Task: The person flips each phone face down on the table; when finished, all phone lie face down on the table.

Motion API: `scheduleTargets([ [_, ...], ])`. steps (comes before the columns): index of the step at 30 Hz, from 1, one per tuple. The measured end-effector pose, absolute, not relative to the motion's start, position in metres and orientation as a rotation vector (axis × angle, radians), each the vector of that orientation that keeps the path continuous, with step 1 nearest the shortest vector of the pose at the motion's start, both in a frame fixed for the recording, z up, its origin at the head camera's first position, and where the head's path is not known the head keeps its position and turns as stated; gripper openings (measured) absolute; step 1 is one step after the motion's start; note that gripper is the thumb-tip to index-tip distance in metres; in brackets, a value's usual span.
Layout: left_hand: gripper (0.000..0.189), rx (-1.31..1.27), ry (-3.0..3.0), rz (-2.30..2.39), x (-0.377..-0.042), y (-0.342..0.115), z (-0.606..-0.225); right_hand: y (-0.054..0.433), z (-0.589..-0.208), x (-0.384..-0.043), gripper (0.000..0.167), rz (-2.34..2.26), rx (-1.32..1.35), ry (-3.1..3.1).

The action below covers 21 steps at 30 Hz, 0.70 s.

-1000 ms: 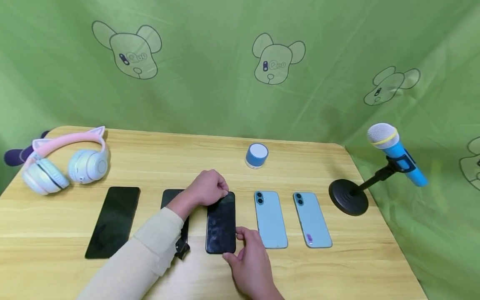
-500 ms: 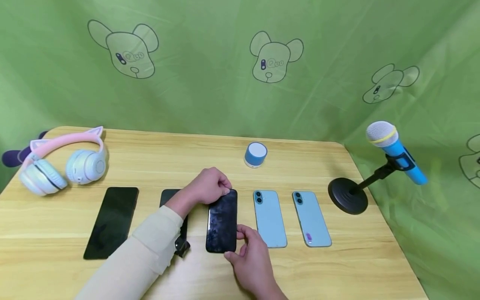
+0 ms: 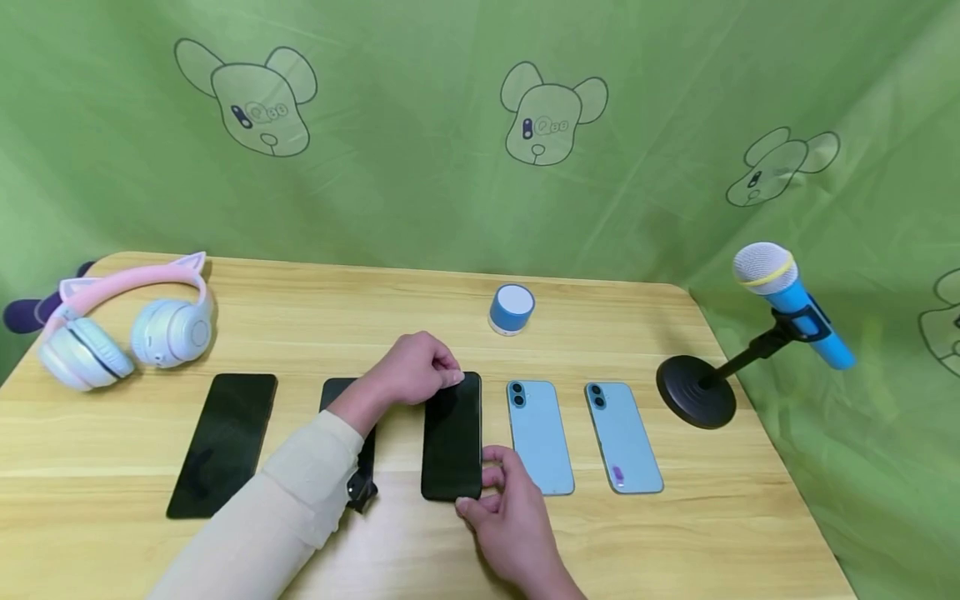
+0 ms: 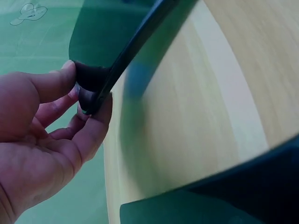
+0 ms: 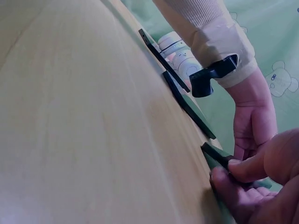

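A black phone (image 3: 452,437), dark face up, is held between both hands in the middle of the table. My left hand (image 3: 416,369) pinches its far edge at the upper left corner. In the left wrist view, thumb and fingers grip the end of the phone (image 4: 124,60), where a dark curved part shows between them. My right hand (image 3: 517,521) holds the near right corner, thumb at the bottom edge and fingers along the side. The right wrist view shows the thumb and fingers of the right hand (image 5: 257,179) pinching the phone's edge. The phone's underside is hidden.
Another black phone (image 3: 341,390) lies partly under the left forearm, and one more black phone (image 3: 223,446) farther left. Two light blue phones (image 3: 542,437) lie back up on the right. Pink headphones (image 3: 127,321), a blue speaker (image 3: 512,310) and a microphone (image 3: 780,287) on a stand are farther out.
The held phone has shifted slightly right and away from the person, with both hands still on it. Its smudged reflection has given way to an evenly dark face. The other things stay put.
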<state>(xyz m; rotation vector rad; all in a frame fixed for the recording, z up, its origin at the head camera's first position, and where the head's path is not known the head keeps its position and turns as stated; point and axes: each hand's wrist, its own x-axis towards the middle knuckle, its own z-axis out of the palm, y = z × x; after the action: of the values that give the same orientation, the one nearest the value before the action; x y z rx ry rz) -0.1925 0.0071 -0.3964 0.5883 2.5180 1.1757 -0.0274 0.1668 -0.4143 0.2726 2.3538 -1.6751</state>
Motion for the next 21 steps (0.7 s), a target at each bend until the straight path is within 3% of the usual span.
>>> scheduleTargets([
  [7,0.012,0.546,2.527,1.188,-0.1928,0.0043,-0.3999,0.1655,-0.4218,-0.026,0.059,-2.023,0.346,2.081],
  [21,0.022,0.375,2.458,1.388,-0.1911,0.0057,-0.3979,0.1646,-0.4211,-0.0215,0.047,-2.251,0.313,1.998],
])
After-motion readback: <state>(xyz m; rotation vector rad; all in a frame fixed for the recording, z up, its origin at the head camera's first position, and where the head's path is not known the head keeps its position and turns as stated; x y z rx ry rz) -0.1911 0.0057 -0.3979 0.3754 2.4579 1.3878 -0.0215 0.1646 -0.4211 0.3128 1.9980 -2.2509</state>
